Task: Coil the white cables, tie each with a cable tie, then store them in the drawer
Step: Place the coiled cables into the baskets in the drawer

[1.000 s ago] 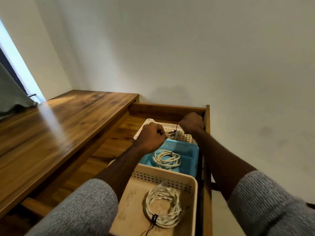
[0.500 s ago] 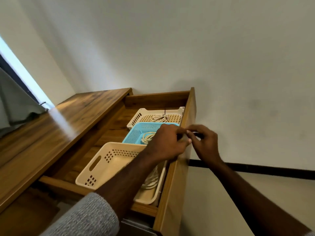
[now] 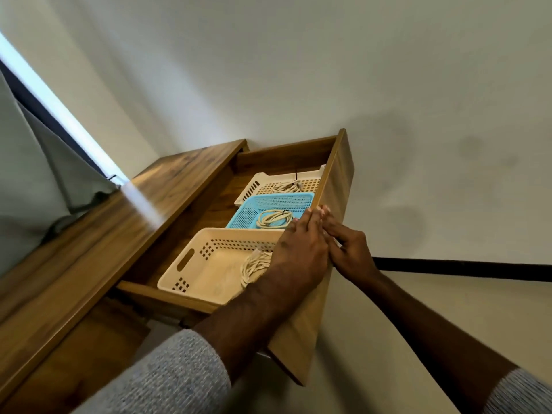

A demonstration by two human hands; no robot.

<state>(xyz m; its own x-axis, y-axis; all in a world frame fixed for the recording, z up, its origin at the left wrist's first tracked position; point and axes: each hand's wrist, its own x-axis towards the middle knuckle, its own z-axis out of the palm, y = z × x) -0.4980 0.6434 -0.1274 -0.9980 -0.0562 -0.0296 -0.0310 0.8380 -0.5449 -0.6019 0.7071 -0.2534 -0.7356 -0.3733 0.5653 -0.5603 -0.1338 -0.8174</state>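
Resting flat on the top edge of the drawer front (image 3: pixel 313 312), the left hand (image 3: pixel 298 252) lies palm-down with its fingers straight and close together, gripping nothing. The right hand (image 3: pixel 348 249) sits just beside it on the outer face of that same panel, fingers likewise extended and pressed near the left hand's; it holds nothing that can be seen.

Behind the drawer front, the wooden drawer (image 3: pixel 268 150) stands pulled out from the desk (image 3: pixel 113 222) and carries three baskets in a row. Nearest the front's lower end is a cream basket (image 3: pixel 191 258) with a coiled white cable (image 3: pixel 254 267), partly hidden by the left wrist. Next along is the blue basket (image 3: pixel 254 210), holding a second coil (image 3: pixel 273 219) cinched by a dark cable tie. Farthest along, the far cream basket (image 3: pixel 263 182) holds a third bundle (image 3: pixel 288 186), its tie end sticking up.

All three cables look stored, so closing the drawer seems the likely remaining step. Fingertips draped over the top edge could be pinched against the desk if the push goes straight in. An uneven shove from hands grouped on one part of the front may skew the drawer and jam it. The upright tie end might also catch under the desktop.
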